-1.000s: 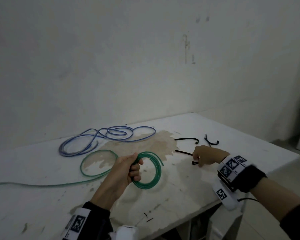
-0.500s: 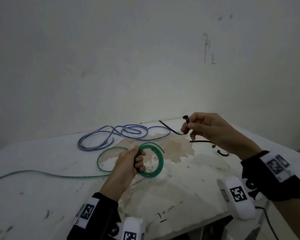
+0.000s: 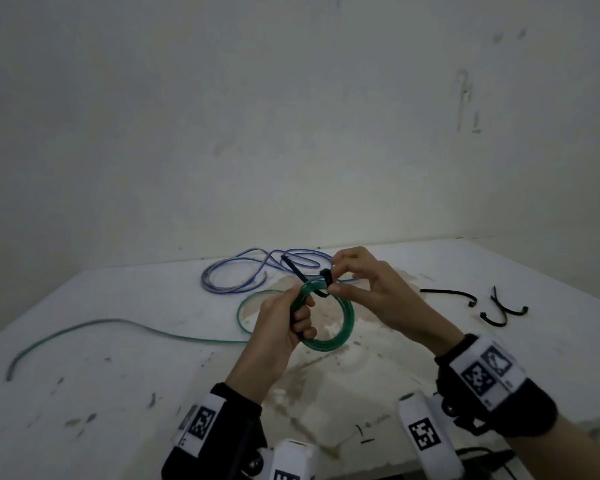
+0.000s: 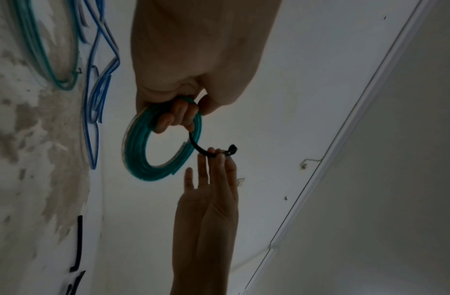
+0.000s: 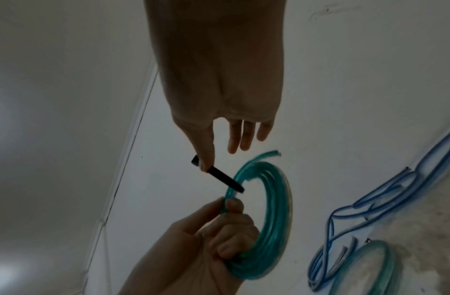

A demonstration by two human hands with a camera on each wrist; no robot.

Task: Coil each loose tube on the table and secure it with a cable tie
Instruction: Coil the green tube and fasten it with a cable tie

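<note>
My left hand [image 3: 293, 315] grips a small coil of green tube [image 3: 342, 327] and holds it up above the table [image 3: 118, 393]. The same coil [image 4: 140, 159] [image 5: 274, 205] shows in both wrist views. The rest of the green tube [image 3: 118, 322] trails off to the left on the table. My right hand [image 3: 340, 277] pinches a black cable tie [image 3: 326, 277] near its head, and the tie [image 5: 222, 180] [image 4: 201, 148] passes through the coil beside my left fingers [image 4: 175, 115]. A loose blue tube [image 3: 243, 275] lies behind.
Spare black cable ties [image 3: 451, 294] [image 3: 499, 311] lie on the table to the right. A brown stain [image 3: 361, 348] covers the middle of the tabletop. A white wall [image 3: 291, 116] stands right behind the table. The front edge runs near my wrists.
My right hand picked a cable tie off the table, carried it left and brought it to the coil. My left hand has raised the coil slightly.
</note>
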